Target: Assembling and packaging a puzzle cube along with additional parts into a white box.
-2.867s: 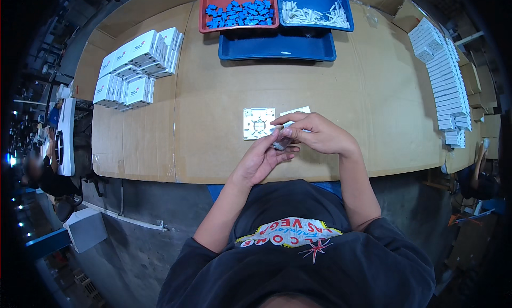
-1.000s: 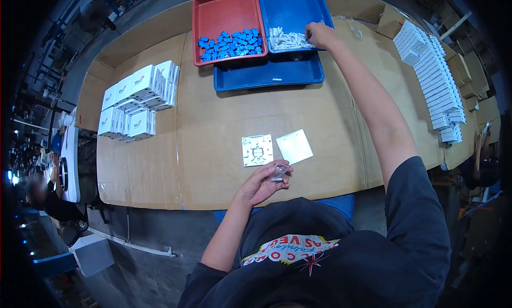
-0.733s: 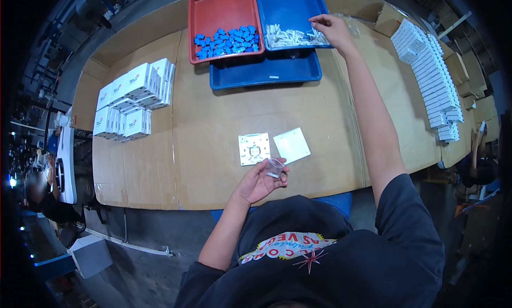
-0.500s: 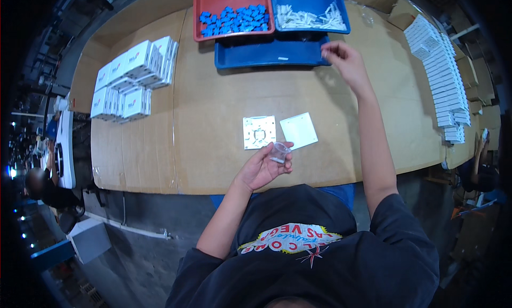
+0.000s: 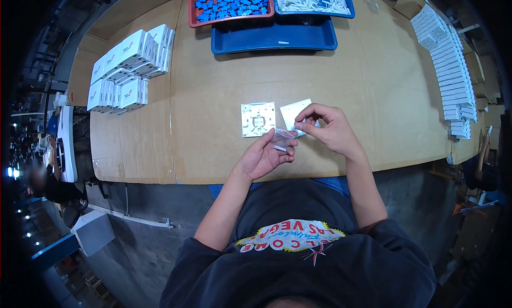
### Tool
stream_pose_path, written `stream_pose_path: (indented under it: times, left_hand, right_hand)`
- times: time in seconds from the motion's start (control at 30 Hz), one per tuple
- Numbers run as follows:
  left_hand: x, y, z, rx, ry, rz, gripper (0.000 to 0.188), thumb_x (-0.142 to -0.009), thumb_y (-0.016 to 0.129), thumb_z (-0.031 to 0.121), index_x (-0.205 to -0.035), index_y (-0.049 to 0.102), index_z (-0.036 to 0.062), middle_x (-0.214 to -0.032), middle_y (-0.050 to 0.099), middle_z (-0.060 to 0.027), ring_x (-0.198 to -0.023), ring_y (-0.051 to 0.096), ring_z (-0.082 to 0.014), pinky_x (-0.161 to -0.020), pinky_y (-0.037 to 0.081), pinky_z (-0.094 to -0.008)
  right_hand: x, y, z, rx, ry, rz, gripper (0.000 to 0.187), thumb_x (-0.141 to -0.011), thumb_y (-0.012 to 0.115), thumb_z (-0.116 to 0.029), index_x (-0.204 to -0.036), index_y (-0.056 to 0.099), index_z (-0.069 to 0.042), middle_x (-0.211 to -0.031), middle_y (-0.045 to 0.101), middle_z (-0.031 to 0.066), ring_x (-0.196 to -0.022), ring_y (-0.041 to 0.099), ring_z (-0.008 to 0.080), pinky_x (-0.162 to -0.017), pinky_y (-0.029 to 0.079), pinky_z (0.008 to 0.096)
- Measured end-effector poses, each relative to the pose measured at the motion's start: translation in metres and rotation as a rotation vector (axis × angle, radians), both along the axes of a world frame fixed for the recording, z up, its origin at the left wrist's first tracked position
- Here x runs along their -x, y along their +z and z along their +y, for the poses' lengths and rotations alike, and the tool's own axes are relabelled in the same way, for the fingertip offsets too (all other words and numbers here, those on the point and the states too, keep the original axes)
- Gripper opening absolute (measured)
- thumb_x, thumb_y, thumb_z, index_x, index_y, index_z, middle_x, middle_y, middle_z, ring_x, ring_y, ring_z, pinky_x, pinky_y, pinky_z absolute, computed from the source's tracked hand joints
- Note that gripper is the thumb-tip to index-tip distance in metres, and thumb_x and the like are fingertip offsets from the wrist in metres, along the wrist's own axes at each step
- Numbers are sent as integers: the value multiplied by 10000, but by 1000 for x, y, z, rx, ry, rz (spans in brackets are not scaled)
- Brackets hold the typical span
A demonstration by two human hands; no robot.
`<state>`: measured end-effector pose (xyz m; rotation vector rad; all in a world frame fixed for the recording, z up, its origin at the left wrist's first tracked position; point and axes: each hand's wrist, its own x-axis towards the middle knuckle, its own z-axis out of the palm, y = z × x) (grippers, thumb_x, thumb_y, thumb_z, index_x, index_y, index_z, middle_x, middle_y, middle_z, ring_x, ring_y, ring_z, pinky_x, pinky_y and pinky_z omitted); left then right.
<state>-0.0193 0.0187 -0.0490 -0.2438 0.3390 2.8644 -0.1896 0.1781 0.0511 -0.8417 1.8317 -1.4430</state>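
Note:
My left hand holds a small clear plastic bag, its mouth towards my right hand, with a small white piece showing in it. My right hand is pinched just to the right of the bag's opening; whatever may be between its fingertips is too small to tell. A square white plastic base with a round moulded centre lies beyond my left hand. Beside it a flat white cover plate lies askew, partly hidden by my right fingers.
At the back stand a red bin of blue plastic pieces and a blue bin of slim white pieces. A lower blue tray in front holds one white piece. White boxes are stacked left; stacked white units line the right.
My right hand has come back from the lower blue tray to the mouth of the bag. My left hand still holds the bag in nearly the same place. The view has shifted slightly.

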Motion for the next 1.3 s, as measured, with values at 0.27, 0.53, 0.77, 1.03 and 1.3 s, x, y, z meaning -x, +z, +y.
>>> stream_pose_path:
  times: [0.27,0.53,0.77,1.03,1.3]
  left_hand:
    - [1,0,3,44,28,20,519,-1136,389,414,-1381,545,-16,-1237,689,-173,-1053,696,-261,-956,560,-399]
    - [-3,3,5,132,21,7,443,-1125,456,377,-1351,569,13,-1230,688,-175,-1059,701,-260,-942,572,-395]
    - [3,19,6,189,44,3,440,-1122,440,381,-1360,562,32,-1207,690,-141,-1098,693,-275,-987,556,-430]
    - [7,52,7,248,126,-135,395,-1134,420,362,-1361,574,77,-1235,699,-95,-1112,707,-257,-990,565,-406]
    - [14,69,6,200,151,-201,387,-1134,436,360,-1355,584,79,-1243,698,-94,-1136,699,-265,-972,564,-407]
  right_hand:
    - [7,-4,-8,13,220,157,129,-868,789,-58,-981,750,-10,-934,707,48,-845,623,148,-777,501,299]
    - [10,2,-13,-34,547,341,153,-973,682,-98,-1037,734,30,-1155,708,107,-1034,670,261,-904,531,370]
    - [13,15,-18,-78,553,200,276,-1077,555,-183,-1135,722,29,-1242,686,132,-1139,647,267,-967,516,382]
    - [11,20,-20,-63,587,152,336,-1110,515,-227,-1162,717,37,-1256,677,126,-1155,639,251,-986,515,368]
    - [25,27,-27,-31,505,-162,354,-1118,499,-226,-1176,708,54,-1288,672,126,-1171,636,229,-1015,514,367]
